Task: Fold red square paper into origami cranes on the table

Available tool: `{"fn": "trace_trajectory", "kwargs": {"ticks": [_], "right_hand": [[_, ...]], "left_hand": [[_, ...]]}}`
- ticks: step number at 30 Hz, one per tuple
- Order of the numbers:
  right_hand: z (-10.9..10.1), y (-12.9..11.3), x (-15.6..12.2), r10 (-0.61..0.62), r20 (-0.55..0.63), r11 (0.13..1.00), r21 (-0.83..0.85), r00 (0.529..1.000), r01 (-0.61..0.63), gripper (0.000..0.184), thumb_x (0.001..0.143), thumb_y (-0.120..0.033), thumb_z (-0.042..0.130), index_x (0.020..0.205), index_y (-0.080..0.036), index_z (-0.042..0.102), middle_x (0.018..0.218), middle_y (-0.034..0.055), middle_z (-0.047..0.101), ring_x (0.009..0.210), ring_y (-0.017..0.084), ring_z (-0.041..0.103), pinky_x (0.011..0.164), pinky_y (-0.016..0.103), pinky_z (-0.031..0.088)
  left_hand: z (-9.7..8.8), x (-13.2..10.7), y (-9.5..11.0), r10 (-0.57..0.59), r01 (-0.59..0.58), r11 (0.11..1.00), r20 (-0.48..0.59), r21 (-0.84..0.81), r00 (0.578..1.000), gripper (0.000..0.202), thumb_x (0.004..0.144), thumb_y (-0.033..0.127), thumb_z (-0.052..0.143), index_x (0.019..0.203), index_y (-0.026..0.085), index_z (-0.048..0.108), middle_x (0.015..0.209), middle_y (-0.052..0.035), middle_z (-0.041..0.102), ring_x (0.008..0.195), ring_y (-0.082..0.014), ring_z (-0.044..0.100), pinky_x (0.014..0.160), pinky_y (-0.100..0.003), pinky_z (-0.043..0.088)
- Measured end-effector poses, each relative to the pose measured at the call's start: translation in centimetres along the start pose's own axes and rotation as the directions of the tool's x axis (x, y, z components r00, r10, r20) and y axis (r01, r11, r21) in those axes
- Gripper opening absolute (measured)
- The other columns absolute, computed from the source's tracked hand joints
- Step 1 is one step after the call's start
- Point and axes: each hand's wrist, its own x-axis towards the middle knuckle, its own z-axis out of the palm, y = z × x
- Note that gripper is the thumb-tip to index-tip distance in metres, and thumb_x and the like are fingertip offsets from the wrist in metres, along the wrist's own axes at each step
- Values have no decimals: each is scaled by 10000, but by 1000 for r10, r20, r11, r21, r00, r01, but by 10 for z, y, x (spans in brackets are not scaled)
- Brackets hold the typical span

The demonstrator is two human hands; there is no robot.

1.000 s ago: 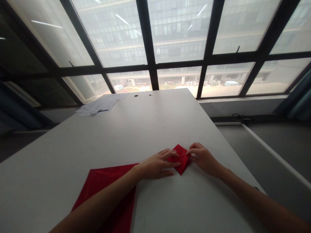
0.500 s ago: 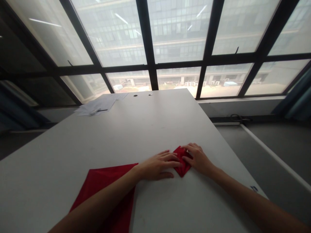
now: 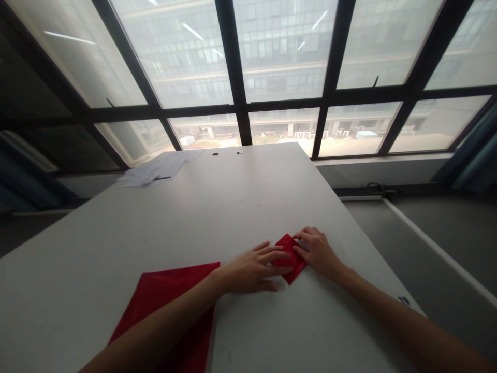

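Observation:
A small piece of folded red paper [image 3: 288, 242], roughly diamond-shaped, lies on the white table [image 3: 240, 217]. My left hand [image 3: 248, 269] rests on its left part, palm down, with the fingers stretched out and spread over the paper. At the right corner my right hand [image 3: 316, 251] has its thumb and fingertips curled onto the paper's edge, holding it. Part of the paper is hidden under the fingers of both hands. Beneath my left forearm is a larger red sheet [image 3: 166, 285], partly covered by the arm.
Loose white papers [image 3: 155, 168] with a dark pen-like object [image 3: 162, 178] on them lie at the table's far left. Large windows [image 3: 283, 52] stand beyond the far edge. The table's right edge runs close to my right arm, with grey floor [image 3: 446, 223] beyond.
The small red paper's creased upper surface now looks flatter and smoother. My right fingers have shifted slightly on its right edge. My left fingers still lie on it, a little more spread.

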Motion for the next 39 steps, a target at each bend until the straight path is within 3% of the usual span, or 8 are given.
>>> {"fn": "trace_trajectory", "kwargs": {"ticks": [5, 11, 18, 23, 29, 35, 39], "right_hand": [[2, -1, -1, 7, -4, 1000, -24, 1000, -7, 178, 841, -235, 680, 1018, -250, 690, 1026, 47, 639, 999, 231, 548, 922, 382, 386], [2, -2, -2, 2, -9, 999, -40, 1000, -2, 173, 846, -218, 678, 1014, -254, 686, 1018, 40, 631, 994, 230, 537, 916, 380, 379], [2, -4, -2, -5, -7, 998, -59, 1000, 5, 194, 857, -225, 673, 1050, -245, 682, 1021, 46, 629, 993, 232, 534, 900, 381, 380], [-2, -7, -4, -32, 12, 996, -79, 999, 33, 154, 941, -229, 553, 1027, -243, 679, 1017, 51, 629, 978, 221, 534, 888, 376, 384], [-4, -6, -6, -64, 43, 992, -110, 997, 69, 294, 856, -251, 675, 1149, -253, 647, 1144, 63, 611, 1058, 243, 512, 927, 393, 381], [0, -6, -6, -43, 27, 988, -144, 999, 47, 307, 860, -273, 666, 1165, -252, 637, 1169, 78, 606, 1079, 252, 518, 928, 398, 387], [-1, -1, -4, 31, -55, 974, -223, 998, -43, 282, 896, -189, 570, 1166, -235, 637, 1185, 103, 610, 1096, 275, 519, 917, 427, 384]], "left_hand": [[-1, 1, 0, -9, 9, 1000, 50, -12, 999, 592, 967, 456, 535, 1513, 343, 337, 1511, -33, 459, 1457, -246, 314, 1220, -455, 171], [2, 0, 2, -9, 7, 999, 48, 41, 999, 568, 945, 481, 560, 1478, 373, 396, 1543, -21, 411, 1457, -275, 309, 1220, -490, 148], [4, 0, 0, -19, 17, 1000, 78, 22, 997, 599, 959, 492, 531, 1510, 366, 333, 1544, -8, 412, 1470, -277, 281, 1216, -488, 162], [5, -2, -2, -18, 17, 1000, 71, 17, 997, 590, 951, 493, 545, 1498, 384, 352, 1543, 5, 415, 1466, -276, 292, 1215, -495, 171], [4, 0, 0, -1, -1, 999, 61, 43, 998, 577, 954, 473, 550, 1491, 365, 371, 1540, -5, 420, 1471, -267, 282, 1213, -490, 185], [4, -1, -1, 10, -16, 997, 75, 80, 997, 515, 944, 481, 565, 1439, 416, 442, 1561, 13, 383, 1473, -284, 273, 1205, -510, 189], [6, -2, -1, -2, -6, 996, 91, 88, 996, 525, 947, 501, 545, 1452, 431, 416, 1571, 28, 362, 1480, -284, 255, 1209, -515, 174]]}}
